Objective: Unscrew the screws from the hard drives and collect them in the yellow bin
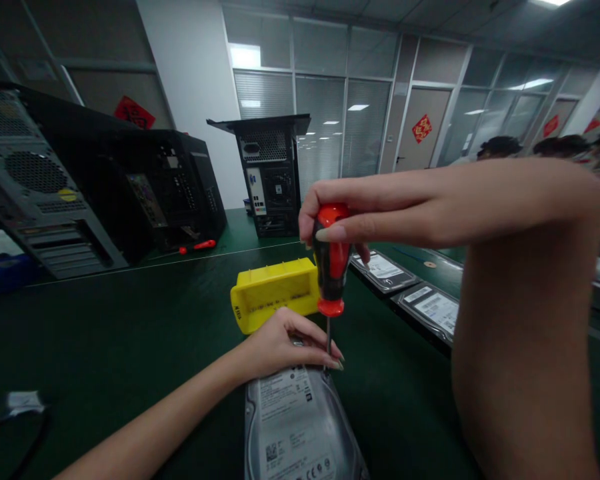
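Note:
A silver hard drive (300, 427) with a printed label lies on the green tabletop at the bottom middle. My right hand (360, 217) grips the red and black handle of a screwdriver (331, 267) from above, holding it upright. The metal shaft runs down to the drive's far right corner, where its tip meets the drive. My left hand (290, 343) lies across the far end of the drive, with thumb and index finger pinched around the lower shaft. Its other fingers are partly hidden.
Behind my left hand a yellow plastic bin (275, 287) lies on its side. More hard drives (433, 308) sit at the right. Open computer cases (270, 180) stand along the back, with a red screwdriver (198, 247) near them. A cable (27, 407) lies at the lower left.

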Tool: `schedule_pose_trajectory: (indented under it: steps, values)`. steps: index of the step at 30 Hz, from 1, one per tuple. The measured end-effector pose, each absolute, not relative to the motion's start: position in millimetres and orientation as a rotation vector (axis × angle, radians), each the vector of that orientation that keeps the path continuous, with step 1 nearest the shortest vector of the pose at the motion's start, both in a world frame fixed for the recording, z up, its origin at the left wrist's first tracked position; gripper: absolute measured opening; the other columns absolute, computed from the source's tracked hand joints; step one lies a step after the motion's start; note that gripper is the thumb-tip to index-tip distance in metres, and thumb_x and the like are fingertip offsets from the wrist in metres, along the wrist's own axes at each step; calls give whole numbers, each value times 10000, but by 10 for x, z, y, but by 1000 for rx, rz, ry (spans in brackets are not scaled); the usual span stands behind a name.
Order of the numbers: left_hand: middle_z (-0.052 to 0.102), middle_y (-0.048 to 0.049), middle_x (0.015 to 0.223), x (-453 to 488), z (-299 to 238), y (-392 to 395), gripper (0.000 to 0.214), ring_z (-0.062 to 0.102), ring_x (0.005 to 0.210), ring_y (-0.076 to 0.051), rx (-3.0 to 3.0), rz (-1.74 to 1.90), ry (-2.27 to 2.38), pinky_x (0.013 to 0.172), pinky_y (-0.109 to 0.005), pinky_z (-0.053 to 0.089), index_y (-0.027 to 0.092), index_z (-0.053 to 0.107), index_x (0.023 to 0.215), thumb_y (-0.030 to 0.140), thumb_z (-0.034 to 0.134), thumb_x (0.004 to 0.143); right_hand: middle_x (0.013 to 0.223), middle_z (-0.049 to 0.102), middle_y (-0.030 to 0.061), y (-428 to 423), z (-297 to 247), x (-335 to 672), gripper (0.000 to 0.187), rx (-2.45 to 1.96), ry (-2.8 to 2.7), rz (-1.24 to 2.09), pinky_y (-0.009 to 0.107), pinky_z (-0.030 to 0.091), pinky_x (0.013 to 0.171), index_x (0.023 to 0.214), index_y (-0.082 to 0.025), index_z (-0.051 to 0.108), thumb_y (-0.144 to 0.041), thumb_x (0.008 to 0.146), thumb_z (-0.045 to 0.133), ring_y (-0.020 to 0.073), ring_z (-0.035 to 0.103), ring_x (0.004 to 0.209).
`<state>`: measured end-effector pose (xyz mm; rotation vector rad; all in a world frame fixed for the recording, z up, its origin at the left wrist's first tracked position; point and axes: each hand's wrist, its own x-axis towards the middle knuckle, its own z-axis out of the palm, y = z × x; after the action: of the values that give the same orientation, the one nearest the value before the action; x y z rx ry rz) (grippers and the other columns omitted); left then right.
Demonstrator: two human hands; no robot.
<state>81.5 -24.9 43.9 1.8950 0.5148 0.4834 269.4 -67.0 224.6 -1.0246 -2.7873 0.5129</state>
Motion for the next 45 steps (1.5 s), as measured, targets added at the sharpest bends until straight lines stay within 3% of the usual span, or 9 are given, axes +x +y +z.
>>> schedule_pose_trajectory:
  steps: [4,10,20,25,36,45]
  values:
    - [760,-65,806,822,417,-260,86,700,712,-148,1821,526,541,682,-220,529,123,756,752,187,772,696,877,582,-3,-598,2224,2626,350,-957,-2750,545,169,436,608,990,-145,585,-465,908,470,82,555,741]
    - [755,-67,750,827,415,-290,130,704,691,-166,1840,583,566,655,-233,538,119,737,666,231,802,664,796,620,-21,-568,2228,2546,328,-899,-2734,699,151,441,582,904,-119,641,-395,914,464,63,594,689]
    - [735,-49,707,849,447,-322,164,686,657,-164,1910,604,623,653,-244,543,127,727,640,268,810,651,1058,624,67,-769,2272,2668,246,-873,-2825,618,183,504,627,1139,-106,552,-184,942,426,113,615,814]
    - [728,-38,667,845,454,-347,139,675,635,-153,1977,664,613,663,-231,522,124,722,626,223,819,643,1127,585,53,-815,2290,2675,256,-765,-2871,588,147,476,696,1188,-128,482,-194,944,438,108,579,896]
    - [701,-18,647,867,409,-346,211,651,616,-148,1997,688,672,624,-233,501,127,666,597,251,836,613,1127,564,30,-798,2242,2730,342,-819,-2801,563,160,474,649,1270,-177,395,-178,931,444,111,588,895]
    - [712,-15,694,857,403,-384,261,651,656,-151,2008,663,751,647,-241,490,128,667,660,318,839,609,973,587,27,-729,2258,2586,144,-714,-2865,598,146,453,653,1016,-113,538,-208,935,466,85,564,820]
